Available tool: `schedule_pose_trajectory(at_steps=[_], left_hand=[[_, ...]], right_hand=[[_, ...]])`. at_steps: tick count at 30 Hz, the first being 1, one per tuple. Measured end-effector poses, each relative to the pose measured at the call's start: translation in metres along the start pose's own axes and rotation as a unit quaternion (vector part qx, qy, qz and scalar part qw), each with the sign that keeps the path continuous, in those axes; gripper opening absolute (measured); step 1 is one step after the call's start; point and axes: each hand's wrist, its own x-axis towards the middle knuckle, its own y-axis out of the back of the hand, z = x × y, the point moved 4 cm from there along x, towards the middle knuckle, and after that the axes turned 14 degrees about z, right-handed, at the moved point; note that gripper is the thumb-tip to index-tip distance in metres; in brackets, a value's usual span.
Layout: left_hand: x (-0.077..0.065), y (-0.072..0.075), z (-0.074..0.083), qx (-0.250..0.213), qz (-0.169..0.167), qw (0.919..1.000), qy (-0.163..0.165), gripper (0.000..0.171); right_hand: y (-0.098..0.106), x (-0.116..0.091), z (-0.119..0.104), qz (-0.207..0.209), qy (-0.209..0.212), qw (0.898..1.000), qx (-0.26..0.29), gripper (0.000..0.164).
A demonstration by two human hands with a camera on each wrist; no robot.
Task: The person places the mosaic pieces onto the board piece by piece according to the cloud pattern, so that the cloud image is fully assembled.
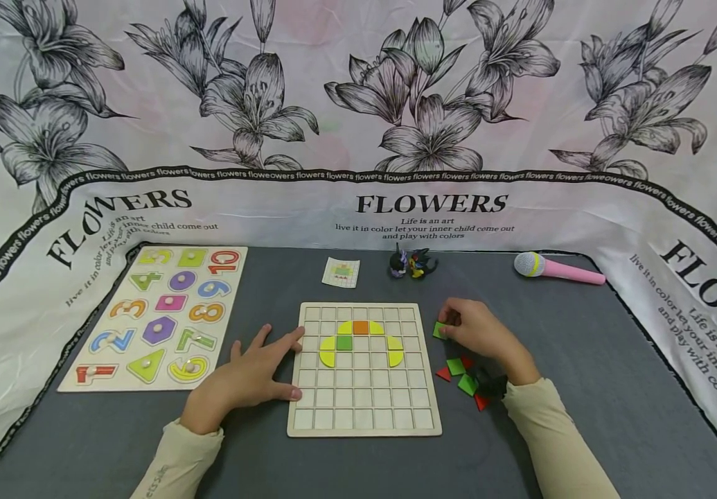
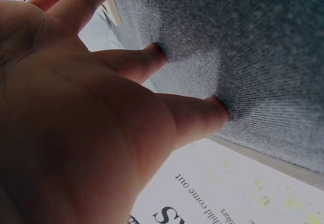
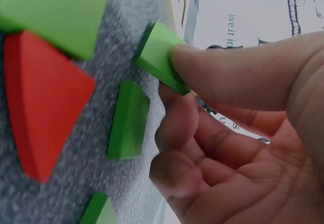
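A pale wooden grid board (image 1: 364, 398) lies on the grey cloth. Yellow rounded tiles (image 1: 328, 352), an orange square (image 1: 361, 328) and a green square (image 1: 344, 343) fill some cells near its top. My left hand (image 1: 240, 381) has its fingers spread, with a fingertip and the thumb at the board's left edge; in the left wrist view two fingertips (image 2: 217, 114) press the cloth. To the right of the board, my right hand (image 1: 479, 336) pinches a green square tile (image 3: 161, 54) between thumb and fingers. Below that hand lie loose red (image 3: 48, 100) and green tiles (image 1: 455, 366).
A number and shape puzzle board (image 1: 174, 281) lies at the left. Behind the grid board are a small pattern card (image 1: 341, 272) and two dark little figures (image 1: 412, 263). A pink toy microphone (image 1: 567, 270) rests at the back right.
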Motion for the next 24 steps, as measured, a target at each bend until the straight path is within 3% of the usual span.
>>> schedule_pose_trajectory(at_steps=[7,17,24], left_hand=[[-0.001,0.001,-0.003,0.001,-0.003,1.0000,0.002,0.105],[0.000,0.000,-0.003,0.002,-0.006,0.9999,0.010,0.106],[0.000,0.001,0.000,-0.001,-0.004,0.9999,0.009,0.106]], right_hand=[[0.002,0.003,-0.012,0.025,-0.005,0.999,0.041,0.003],[-0.002,0.004,-0.043,0.043,0.009,0.996,0.083,0.006],[-0.014,0.007,-0.063,0.021,0.042,0.995,0.091,0.007]])
